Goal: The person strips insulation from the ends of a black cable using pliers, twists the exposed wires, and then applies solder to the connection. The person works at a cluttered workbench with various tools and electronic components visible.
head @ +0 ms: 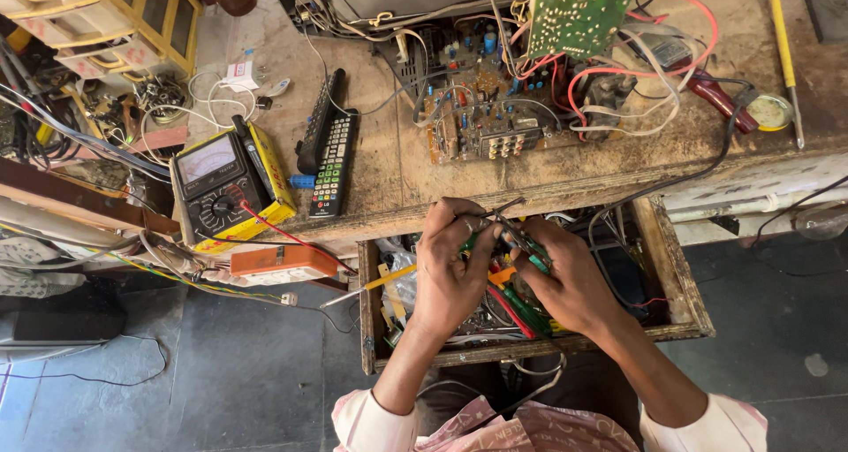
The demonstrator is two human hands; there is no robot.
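Note:
My left hand and my right hand meet above an open wooden drawer under the workbench edge. Between the fingers of both hands is a small part with thin dark wire leads; the right hand also grips pliers with green handles. The part itself is too small to identify. The drawer below holds several screwdrivers with red, green and yellow handles and loose wires.
On the bench lie a brown circuit board with wires, a green board, two remote controls, a yellow-cased analog multimeter, a long green-handled screwdriver and an orange box at the bench edge.

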